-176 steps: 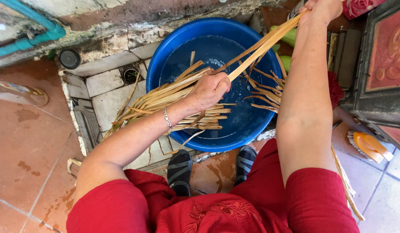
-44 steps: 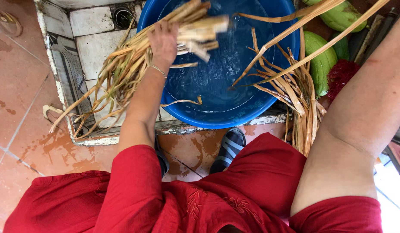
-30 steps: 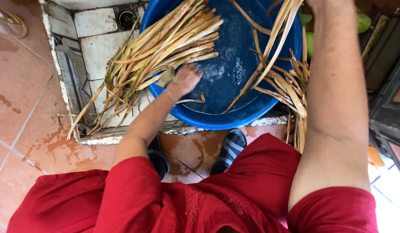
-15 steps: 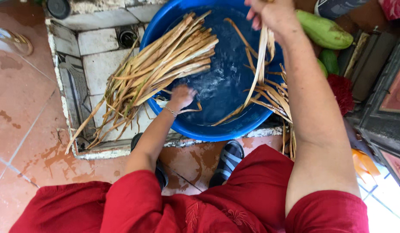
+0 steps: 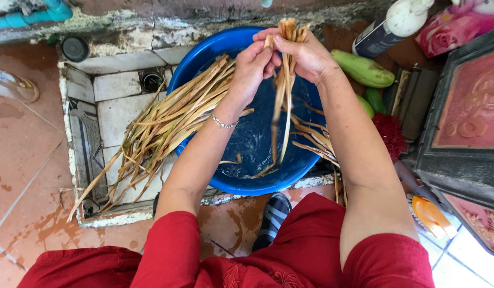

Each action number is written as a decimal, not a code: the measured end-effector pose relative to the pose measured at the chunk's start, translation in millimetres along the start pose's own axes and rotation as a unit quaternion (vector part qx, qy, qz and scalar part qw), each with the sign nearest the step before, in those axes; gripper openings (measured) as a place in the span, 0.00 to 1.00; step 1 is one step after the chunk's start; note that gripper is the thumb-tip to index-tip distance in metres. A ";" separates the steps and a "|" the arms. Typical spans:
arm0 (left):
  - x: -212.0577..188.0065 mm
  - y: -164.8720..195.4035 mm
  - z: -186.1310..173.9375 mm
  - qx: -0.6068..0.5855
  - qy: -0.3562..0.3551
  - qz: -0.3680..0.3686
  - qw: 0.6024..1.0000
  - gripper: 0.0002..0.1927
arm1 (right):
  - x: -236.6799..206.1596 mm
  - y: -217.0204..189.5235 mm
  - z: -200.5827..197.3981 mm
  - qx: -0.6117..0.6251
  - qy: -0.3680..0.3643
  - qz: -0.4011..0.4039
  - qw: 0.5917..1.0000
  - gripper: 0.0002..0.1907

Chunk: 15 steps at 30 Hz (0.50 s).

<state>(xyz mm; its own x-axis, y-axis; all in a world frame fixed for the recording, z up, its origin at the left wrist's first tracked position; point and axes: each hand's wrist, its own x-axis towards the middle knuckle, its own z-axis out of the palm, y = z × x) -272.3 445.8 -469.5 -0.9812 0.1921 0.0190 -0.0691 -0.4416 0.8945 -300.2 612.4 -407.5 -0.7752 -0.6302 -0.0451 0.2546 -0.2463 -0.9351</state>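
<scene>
Small bunch of tan, wet dried-leaf strips (image 5: 283,90), long axis near vertical, hanging from both hands over the round blue plastic basin (image 5: 204,53), lower tips reaching its water. Right hand (image 5: 305,53) clenches the top ends; left hand (image 5: 255,66) pinches the same ends from beside, fingers (image 5: 268,45) closed. A larger sheaf of strips (image 5: 161,122) rests across the basin's left rim. Half a second earlier the hands were apart, the left low in the basin.
</scene>
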 end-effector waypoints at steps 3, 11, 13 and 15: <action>11.2 5.0 5.6 0.013 -0.005 -0.012 1.000 0.14 | -3.5 -4.6 4.0 -0.027 0.066 0.004 0.997 0.19; -0.2 -3.3 13.7 0.296 0.033 0.103 0.949 0.17 | 18.4 18.4 7.1 0.035 0.261 -0.080 0.961 0.10; -10.9 -10.3 14.6 0.331 0.032 0.080 0.940 0.18 | 25.8 22.1 2.2 0.051 0.315 -0.076 0.945 0.08; -19.1 -15.8 17.1 0.330 0.034 0.067 0.941 0.18 | 31.4 20.4 -7.3 0.053 0.379 -0.060 0.922 0.10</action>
<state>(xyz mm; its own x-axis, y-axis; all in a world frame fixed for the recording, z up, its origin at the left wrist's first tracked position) -249.4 464.1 -476.4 -0.9841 0.1066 0.1421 0.1602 0.1864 0.9693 -323.5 593.0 -430.6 -0.9724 0.0923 -0.2144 0.1652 -0.3768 -0.9114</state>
